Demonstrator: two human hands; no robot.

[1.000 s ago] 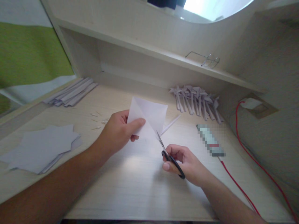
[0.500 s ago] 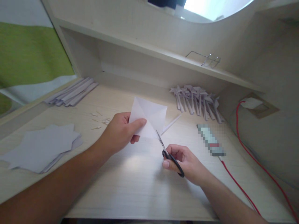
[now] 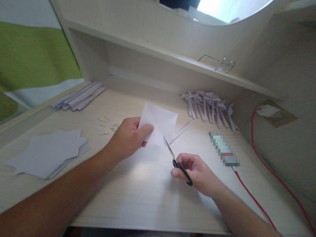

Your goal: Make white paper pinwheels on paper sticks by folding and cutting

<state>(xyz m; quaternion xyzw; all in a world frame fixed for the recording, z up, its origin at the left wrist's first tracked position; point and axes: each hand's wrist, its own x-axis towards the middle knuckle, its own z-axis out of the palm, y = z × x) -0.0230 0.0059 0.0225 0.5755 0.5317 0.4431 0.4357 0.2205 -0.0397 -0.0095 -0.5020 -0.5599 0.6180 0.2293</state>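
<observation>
My left hand (image 3: 132,135) pinches a white paper square (image 3: 160,120) by its left side, thumb on top, holding it above the desk. Crease lines run across the square. My right hand (image 3: 195,172) grips black-handled scissors (image 3: 181,169), thumb and fingers at the loops. The scissor blades point up and left, and their tips are at the paper's lower right edge, along a diagonal crease. Behind the paper, a thin white paper stick (image 3: 181,131) lies on the desk.
Loose paper squares (image 3: 51,151) are piled at the left, with rolled paper strips (image 3: 81,95) behind. Small pale bits (image 3: 113,126) lie near my left hand. Paper pinwheels (image 3: 209,103) line the back right. A phone (image 3: 223,148) with a red cable (image 3: 254,200) lies right; glasses (image 3: 222,63) rest on the shelf.
The scissor blades look more closed than before, with the tips still at the paper's edge. My left hand and the paper have barely moved; the whole view has shifted slightly.
</observation>
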